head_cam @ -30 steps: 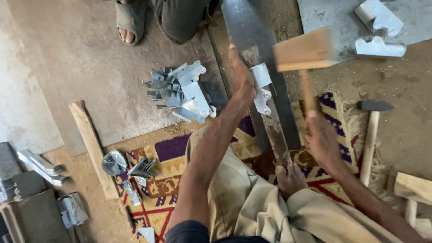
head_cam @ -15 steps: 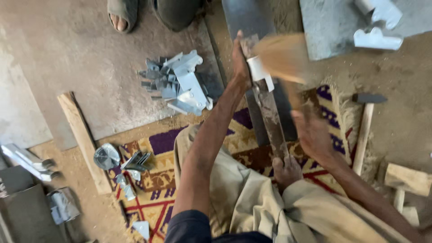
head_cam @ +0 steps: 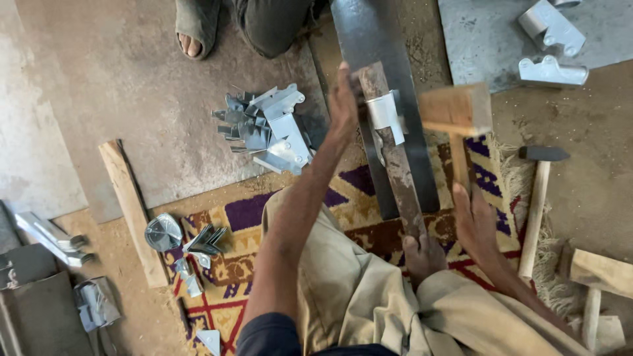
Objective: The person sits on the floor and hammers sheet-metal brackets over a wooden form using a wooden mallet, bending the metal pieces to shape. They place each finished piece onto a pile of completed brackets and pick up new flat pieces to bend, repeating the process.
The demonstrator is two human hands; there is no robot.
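**Wooden mallet raised over bent sheet-metal piece on rusty bar**

Wooden mallet (head_cam: 456, 112) is gripped by right hand (head_cam: 476, 224) low on the handle, fingers wrapped tight round it; head is up, just right of the workpiece, not touching it. Sheet-metal bracket (head_cam: 386, 115), light grey, is folded over a rusty iron bar (head_cam: 395, 171) near the bar's far end. Left hand (head_cam: 344, 99) is set against the bar's left side next to the bracket, fingers pressed together & pointing away from the body; whether fingertips actually pinch the bracket can't be told, thumb side hidden. Bar lies lengthwise on a dark steel plate (head_cam: 369, 33), near end is pinned under a bare foot (head_cam: 422, 257) of the same person, seated in beige trousers.

Surroundings:
- pile of bent metal brackets (head_cam: 267, 128) on concrete floor, left of L hand, well apart from the bar
- patterned rug (head_cam: 237, 217), purple/yellow/red, under legs & plate
- steel-head hammer (head_cam: 537, 198) w/ wooden handle lying on rug edge, right of R hand, untouched
- 2 more formed metal parts (head_cam: 550, 49) on grey sheet, top right
- wood strip (head_cam: 132, 211) lying diag at left; small metal offcuts (head_cam: 191, 244) beside it on rug
- second person's sandalled foot (head_cam: 192, 29) & knee at top edge, hands not in view
- another wooden mallet (head_cam: 600, 280) partly seen bottom right
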